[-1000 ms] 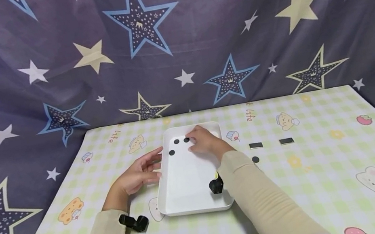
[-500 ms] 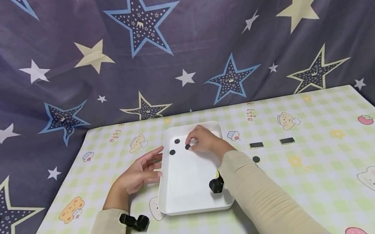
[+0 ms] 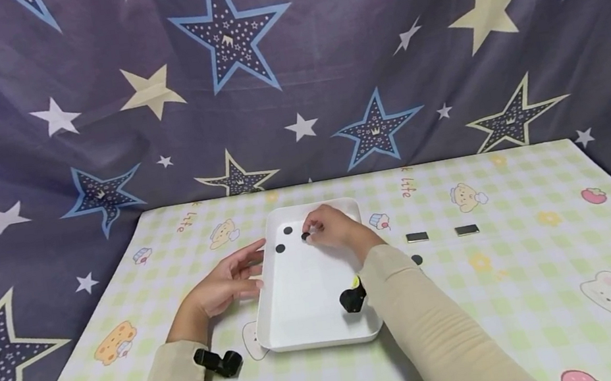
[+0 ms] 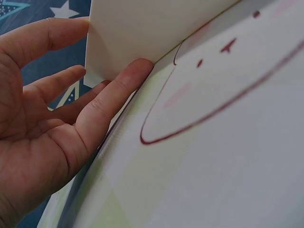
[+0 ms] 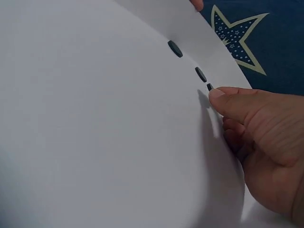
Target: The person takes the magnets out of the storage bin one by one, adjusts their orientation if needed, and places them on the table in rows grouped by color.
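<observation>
My right hand (image 3: 333,227) is inside the white tray (image 3: 313,312), near its far end, pinching a small black disc (image 3: 305,236) between thumb and fingertips. In the right wrist view, the pinched disc (image 5: 210,87) stands on edge at the thumb tip, close over the tray floor. Two matching discs lie flat to its left, a farther one (image 3: 288,230) and a nearer one (image 3: 281,248). My left hand (image 3: 226,285) rests at the tray's left side with fingers extended. In the left wrist view, its thumb (image 4: 137,69) and fingertips are right at the outer wall (image 4: 128,33).
Right of the tray, two small dark rectangular blocks, one nearer (image 3: 417,237) and one farther right (image 3: 467,230), lie on the checked tablecloth (image 3: 533,261). Another black disc (image 3: 417,259) lies beside the right sleeve. A starry curtain (image 3: 289,86) hangs behind the table.
The right hand has drawn the disc slightly toward the near side of the tray, and the disc now shows tilted in the fingertips. The left hand stays where it was.
</observation>
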Demonstrator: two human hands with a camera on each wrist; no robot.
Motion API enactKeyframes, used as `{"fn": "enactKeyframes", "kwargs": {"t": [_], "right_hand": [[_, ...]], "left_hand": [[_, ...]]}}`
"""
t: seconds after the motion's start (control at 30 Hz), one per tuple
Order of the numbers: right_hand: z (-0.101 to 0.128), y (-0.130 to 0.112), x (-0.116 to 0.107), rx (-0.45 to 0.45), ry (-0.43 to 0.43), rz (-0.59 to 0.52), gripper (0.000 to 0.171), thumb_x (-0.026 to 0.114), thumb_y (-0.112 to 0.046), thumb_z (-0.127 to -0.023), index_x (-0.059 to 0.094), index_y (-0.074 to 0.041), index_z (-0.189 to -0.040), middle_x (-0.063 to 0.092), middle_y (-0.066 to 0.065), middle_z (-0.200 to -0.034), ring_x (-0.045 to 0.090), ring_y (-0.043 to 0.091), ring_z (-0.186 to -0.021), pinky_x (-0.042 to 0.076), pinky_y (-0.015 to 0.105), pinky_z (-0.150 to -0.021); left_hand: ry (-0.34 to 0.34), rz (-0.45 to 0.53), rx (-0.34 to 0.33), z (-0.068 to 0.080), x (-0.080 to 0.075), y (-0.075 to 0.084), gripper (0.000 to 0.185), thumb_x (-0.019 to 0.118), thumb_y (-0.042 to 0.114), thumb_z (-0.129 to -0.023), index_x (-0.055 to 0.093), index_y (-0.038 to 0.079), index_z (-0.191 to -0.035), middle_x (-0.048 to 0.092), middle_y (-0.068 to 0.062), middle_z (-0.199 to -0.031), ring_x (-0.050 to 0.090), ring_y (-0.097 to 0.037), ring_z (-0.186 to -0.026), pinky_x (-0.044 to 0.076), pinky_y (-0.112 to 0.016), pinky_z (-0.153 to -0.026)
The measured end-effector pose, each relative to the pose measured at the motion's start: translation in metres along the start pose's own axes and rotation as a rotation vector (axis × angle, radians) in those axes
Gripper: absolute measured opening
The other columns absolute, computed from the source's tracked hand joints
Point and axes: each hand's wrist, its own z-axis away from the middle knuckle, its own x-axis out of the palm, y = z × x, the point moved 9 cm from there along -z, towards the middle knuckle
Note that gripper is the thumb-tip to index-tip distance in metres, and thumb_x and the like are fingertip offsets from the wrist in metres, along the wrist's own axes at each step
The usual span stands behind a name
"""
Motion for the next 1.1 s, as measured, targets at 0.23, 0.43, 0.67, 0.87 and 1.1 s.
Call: {"fn": "enactKeyframes", "kwargs": {"t": [0.23,0.43,0.67,0.87,1.1], "right_hand": [[-0.002,-0.005,-0.005,-0.063,0.025,-0.054,0.015,0.069,-0.005,-0.089,0.070,-0.002,-0.104,0.066,0.011,-0.105,0.061,0.024,-0.098,0.047,0.030,-0.092],[0.000,-0.004,-0.011,-0.022,0.043,-0.125,0.015,0.071,-0.005,-0.088,0.070,-0.002,-0.103,0.068,0.010,-0.104,0.063,0.022,-0.096,0.048,0.030,-0.089],[0.003,-0.012,-0.019,-0.035,0.048,-0.174,0.014,0.071,-0.006,-0.089,0.069,-0.002,-0.102,0.066,0.007,-0.099,0.063,0.023,-0.093,0.049,0.029,-0.084],[0.006,-0.020,-0.026,-0.078,0.043,-0.159,0.013,0.071,-0.007,-0.089,0.069,-0.003,-0.101,0.066,0.006,-0.095,0.061,0.021,-0.092,0.049,0.028,-0.085],[0.015,-0.020,-0.033,-0.045,0.026,-0.187,0.011,0.069,-0.007,-0.091,0.068,-0.005,-0.101,0.063,0.004,-0.092,0.058,0.018,-0.084,0.048,0.028,-0.079]], "left_hand": [[-0.003,-0.001,0.003,0.001,0.001,0.001,0.089,0.069,-0.008,-0.082,0.023,0.008,-0.156,0.027,-0.023,-0.153,0.040,-0.037,-0.132,0.052,-0.035,-0.089],[-0.010,0.008,0.008,0.000,0.001,0.001,0.090,0.069,-0.009,-0.081,0.023,0.007,-0.156,0.026,-0.024,-0.154,0.042,-0.034,-0.131,0.053,-0.034,-0.088],[-0.014,0.009,0.011,0.000,0.001,0.001,0.089,0.068,-0.008,-0.082,0.022,0.008,-0.156,0.026,-0.024,-0.154,0.041,-0.035,-0.131,0.053,-0.035,-0.087],[-0.007,0.004,0.002,-0.001,0.002,0.000,0.088,0.069,-0.006,-0.082,0.023,0.009,-0.156,0.027,-0.023,-0.154,0.041,-0.035,-0.132,0.053,-0.034,-0.087],[-0.010,-0.004,0.011,0.000,0.001,0.001,0.088,0.069,-0.006,-0.082,0.023,0.009,-0.156,0.027,-0.024,-0.153,0.042,-0.032,-0.131,0.053,-0.034,-0.088]]}}
